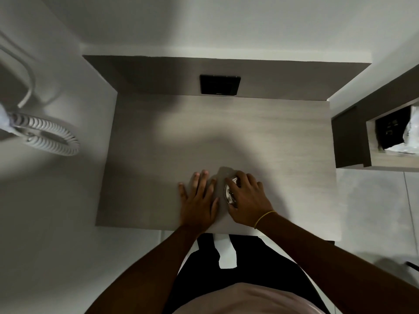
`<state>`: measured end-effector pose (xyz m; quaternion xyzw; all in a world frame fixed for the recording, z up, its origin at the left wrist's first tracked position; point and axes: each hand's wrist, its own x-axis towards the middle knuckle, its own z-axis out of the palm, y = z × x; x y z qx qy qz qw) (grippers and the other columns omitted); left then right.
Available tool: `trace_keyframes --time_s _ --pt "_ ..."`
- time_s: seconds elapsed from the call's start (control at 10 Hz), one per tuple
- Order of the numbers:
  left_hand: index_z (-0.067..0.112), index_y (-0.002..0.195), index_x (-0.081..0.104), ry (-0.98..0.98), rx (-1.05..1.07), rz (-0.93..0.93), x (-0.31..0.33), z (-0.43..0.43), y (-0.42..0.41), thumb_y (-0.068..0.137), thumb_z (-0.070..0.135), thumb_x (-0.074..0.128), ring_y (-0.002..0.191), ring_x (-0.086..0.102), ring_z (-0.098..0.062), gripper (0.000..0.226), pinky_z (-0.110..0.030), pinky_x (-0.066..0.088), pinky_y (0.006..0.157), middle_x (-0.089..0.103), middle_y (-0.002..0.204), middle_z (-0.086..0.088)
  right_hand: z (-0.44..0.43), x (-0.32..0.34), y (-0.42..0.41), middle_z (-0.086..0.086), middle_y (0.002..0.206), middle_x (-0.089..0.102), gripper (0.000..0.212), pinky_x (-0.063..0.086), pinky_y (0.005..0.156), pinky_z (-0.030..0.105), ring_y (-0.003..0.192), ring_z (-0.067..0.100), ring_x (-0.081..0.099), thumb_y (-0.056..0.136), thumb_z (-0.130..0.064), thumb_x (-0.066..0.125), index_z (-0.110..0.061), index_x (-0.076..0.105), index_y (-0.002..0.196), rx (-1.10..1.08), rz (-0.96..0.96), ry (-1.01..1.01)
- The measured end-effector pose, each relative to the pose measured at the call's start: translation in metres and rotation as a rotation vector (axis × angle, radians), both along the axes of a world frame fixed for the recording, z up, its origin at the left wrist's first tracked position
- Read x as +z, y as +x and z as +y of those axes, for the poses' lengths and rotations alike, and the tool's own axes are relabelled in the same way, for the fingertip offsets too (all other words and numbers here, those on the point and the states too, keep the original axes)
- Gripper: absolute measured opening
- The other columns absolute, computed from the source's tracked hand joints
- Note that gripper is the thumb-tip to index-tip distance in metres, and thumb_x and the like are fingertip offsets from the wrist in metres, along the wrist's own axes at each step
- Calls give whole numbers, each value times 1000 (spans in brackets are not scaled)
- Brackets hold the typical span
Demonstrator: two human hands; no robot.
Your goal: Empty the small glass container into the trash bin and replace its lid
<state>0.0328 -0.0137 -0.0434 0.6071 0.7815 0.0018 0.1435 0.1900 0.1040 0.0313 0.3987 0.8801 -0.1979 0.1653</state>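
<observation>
A small round glass container [229, 194] sits on the grey wooden desk [158, 155] near its front edge. My right hand [248, 198] covers it from the right, fingers curled over its top; I cannot tell whether a lid is on it. My left hand [199, 196] lies flat on the desk just left of the container, fingers spread, holding nothing. A trash bin [394, 137] with a white plastic liner stands inside a wooden box at the right edge of the view.
A black socket panel [219, 85] is set in the desk's back panel. A white coiled cord [45, 134] hangs at the left by the wall. My legs and a tiled floor [374, 211] show below the desk's front edge.
</observation>
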Motion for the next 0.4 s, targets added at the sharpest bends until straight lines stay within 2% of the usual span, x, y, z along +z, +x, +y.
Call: trace_keyframes --time_s 0.2,0.3,0.4 --pt "23 172 22 -111 -13 -10 14 4 0 110 55 37 169 1 -34 71 -77 9 126 6 183 -10 -4 0 2 16 165 34 83 49 107 54 148 44 40 86 -54 61 -26 40 161 28 -37 2" --pt "25 173 13 -96 -15 -41 26 7 -4 110 55 35 169 -2 -32 73 -76 14 125 1 183 -10 -8 0 7 15 178 18 89 41 118 60 161 48 23 93 -57 58 -27 25 170 9 -9 -1" --pt "26 171 19 80 -69 -19 50 19 -15 109 53 43 168 11 -35 73 -77 23 124 13 182 -13 -7 11 3 12 182 0 89 33 125 64 167 46 7 97 -62 44 -29 12 173 -69 95 81"
